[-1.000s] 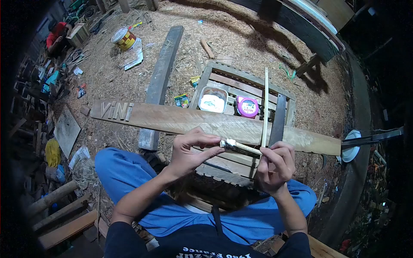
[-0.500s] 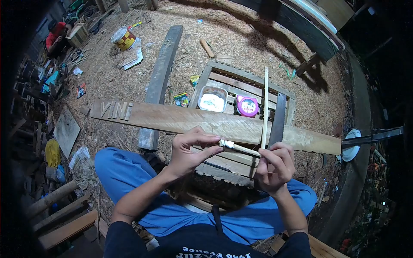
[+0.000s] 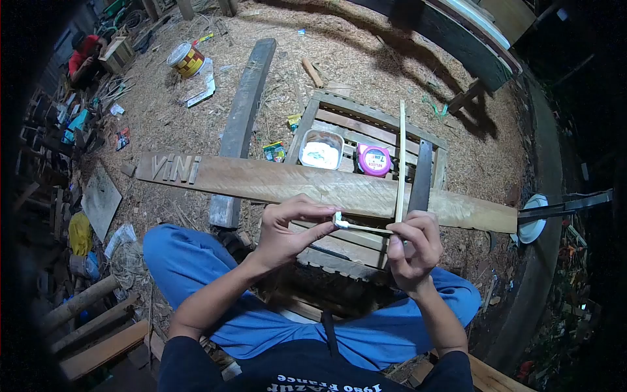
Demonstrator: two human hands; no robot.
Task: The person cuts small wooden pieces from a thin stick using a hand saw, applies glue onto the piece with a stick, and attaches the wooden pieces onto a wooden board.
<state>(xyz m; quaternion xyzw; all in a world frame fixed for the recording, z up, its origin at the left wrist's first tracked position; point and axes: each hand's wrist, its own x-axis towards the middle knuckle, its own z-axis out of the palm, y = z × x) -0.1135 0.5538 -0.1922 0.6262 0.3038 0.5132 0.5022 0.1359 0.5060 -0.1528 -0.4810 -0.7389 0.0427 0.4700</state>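
Observation:
My left hand (image 3: 294, 225) pinches a small piece (image 3: 337, 217) with white paste on it. Between the fingers of my right hand (image 3: 415, 247) is a thin stick (image 3: 369, 228), whose white-coated tip touches the small piece. Beneath and beyond both hands lies a long wooden board (image 3: 281, 179) with raised letters (image 3: 175, 168) reading "VINI" at its left end. A tub of white paste (image 3: 321, 150), a pink tape measure (image 3: 373, 160), a long thin wood strip (image 3: 401, 150) and a saw (image 3: 421, 176) are past my hands.
A slatted wooden crate (image 3: 366, 104) supports the board, with a grey beam (image 3: 251, 91) under its left part. Farther off are a bucket (image 3: 186, 60) and a person in red (image 3: 85, 59). A white plate (image 3: 533, 225) lies at the right, near the board's end.
The thin stick and my right hand have shifted slightly left and up, bringing the coated tip closer to the small piece. My left hand has hardly moved.

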